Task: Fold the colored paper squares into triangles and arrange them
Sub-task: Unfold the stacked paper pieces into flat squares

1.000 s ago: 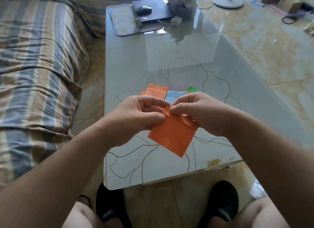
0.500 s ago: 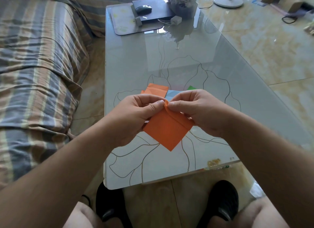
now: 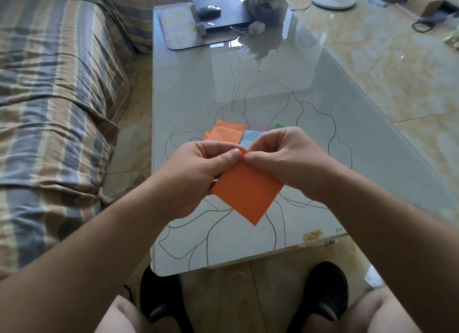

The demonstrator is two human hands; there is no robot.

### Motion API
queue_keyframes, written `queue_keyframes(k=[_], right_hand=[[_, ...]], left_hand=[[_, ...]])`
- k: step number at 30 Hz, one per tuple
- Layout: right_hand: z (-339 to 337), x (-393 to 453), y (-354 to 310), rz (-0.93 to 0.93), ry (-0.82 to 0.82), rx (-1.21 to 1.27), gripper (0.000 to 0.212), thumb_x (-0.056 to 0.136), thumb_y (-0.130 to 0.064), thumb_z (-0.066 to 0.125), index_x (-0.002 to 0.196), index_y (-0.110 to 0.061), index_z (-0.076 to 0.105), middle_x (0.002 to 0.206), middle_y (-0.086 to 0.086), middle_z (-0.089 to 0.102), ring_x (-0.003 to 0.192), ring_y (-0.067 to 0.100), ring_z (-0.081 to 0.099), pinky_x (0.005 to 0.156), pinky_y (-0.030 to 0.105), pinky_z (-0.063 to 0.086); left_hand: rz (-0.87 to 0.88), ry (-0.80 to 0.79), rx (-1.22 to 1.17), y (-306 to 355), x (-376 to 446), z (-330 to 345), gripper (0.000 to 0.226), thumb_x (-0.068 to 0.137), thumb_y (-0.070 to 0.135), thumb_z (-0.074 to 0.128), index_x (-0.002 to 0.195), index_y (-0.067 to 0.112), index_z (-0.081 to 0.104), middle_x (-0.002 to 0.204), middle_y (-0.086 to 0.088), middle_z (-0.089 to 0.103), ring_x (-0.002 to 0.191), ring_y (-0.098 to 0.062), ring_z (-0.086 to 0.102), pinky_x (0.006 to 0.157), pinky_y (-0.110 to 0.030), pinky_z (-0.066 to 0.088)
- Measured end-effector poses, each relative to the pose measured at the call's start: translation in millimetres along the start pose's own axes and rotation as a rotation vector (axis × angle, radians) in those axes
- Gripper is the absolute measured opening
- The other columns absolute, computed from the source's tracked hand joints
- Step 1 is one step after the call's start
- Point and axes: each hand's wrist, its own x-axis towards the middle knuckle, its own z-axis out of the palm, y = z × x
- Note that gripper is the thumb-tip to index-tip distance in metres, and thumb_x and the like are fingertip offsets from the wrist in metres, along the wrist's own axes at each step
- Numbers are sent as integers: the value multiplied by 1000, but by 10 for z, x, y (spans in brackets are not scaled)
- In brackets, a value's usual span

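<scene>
- Striped fabric in blue, tan and cream covers a sofa [image 3: 54, 104] along the left side of the head view.
- Glass table [image 3: 323, 124], etched with a large flower outline, runs from the person's knees toward the far end of the room, above a glossy marbled floor [image 3: 397, 66].
- At the table's far end a pale mat [image 3: 178, 32] carries a dark flat device [image 3: 228, 12] with a computer mouse [image 3: 208, 10] on top; a potted plant [image 3: 267, 2] stands just beside it.
- Both forearms reach in over the near edge of the table.
- Left hand [image 3: 198, 173] and right hand [image 3: 285, 158] meet thumb to thumb, each pinching the upper corner of an orange paper square [image 3: 246, 193] held above the glass, its lower corner pointing down toward the person.
- Behind the hands, flat on the table, lies a small pile: folded orange paper [image 3: 228, 133], a light blue sheet [image 3: 250, 137] touching it, and a green corner [image 3: 279, 126] peeking past the right knuckles.
- Two black shoes [image 3: 323, 290] show beneath the table.
</scene>
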Motion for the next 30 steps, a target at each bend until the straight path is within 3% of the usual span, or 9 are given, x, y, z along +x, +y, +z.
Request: queue_keyframes(k=[7, 10, 14, 18, 20, 26, 30], right_hand=[[35, 10, 31, -29, 36, 9, 17, 94, -18, 75, 79, -12, 76, 68, -2, 70, 60, 8, 63, 51, 21, 48], [37, 9, 45, -47, 37, 27, 17, 94, -19, 76, 80, -11, 77, 72, 4, 71, 64, 10, 64, 55, 24, 50], [56, -4, 46, -63, 26, 28, 10, 94, -14, 75, 86, -9, 78, 87, 19, 75, 70, 18, 67, 64, 34, 54], [65, -4, 32, -27, 11, 86, 13, 96, -10, 69, 88, -11, 79, 84, 11, 77, 73, 18, 70, 67, 34, 56], [52, 7, 25, 13, 6, 155, 12, 97, -9, 68, 91, -8, 79, 90, 16, 77, 78, 22, 72, 72, 37, 58], [22, 31, 24, 99, -45, 335, 9, 96, -11, 70, 96, -5, 77, 94, 19, 75, 88, 31, 71, 93, 55, 56], [14, 24, 24, 119, -69, 354, 25, 94, -15, 71, 110, 4, 73, 105, 22, 75, 94, 32, 72, 97, 56, 55]], left_hand=[[13, 1, -1, -12, 12, 3, 15, 97, 17, 66, 105, 12, 77, 102, -12, 79, 93, -27, 76, 80, -40, 62], [22, 17, 15, -16, 12, 2, 13, 97, 18, 67, 103, 14, 77, 101, -10, 79, 94, -27, 76, 81, -42, 62], [50, 62, 35, -19, 2, 8, 12, 98, 19, 67, 103, 14, 77, 99, -11, 78, 89, -25, 73, 75, -40, 61], [72, 69, 23, -18, -15, 18, 13, 98, 19, 68, 107, 16, 76, 98, -11, 77, 84, -22, 72, 68, -35, 58], [88, 47, 7, -17, -25, 21, 14, 99, 16, 67, 109, 16, 75, 97, -10, 77, 83, -21, 73, 66, -33, 59], [123, -12, 1, -12, -44, 0, 20, 98, 10, 66, 115, 15, 74, 98, -6, 78, 93, -24, 75, 73, -34, 62], [142, 12, 31, -17, -42, 2, 21, 96, 12, 68, 115, 17, 74, 100, -6, 78, 103, -31, 74, 89, -46, 62]])
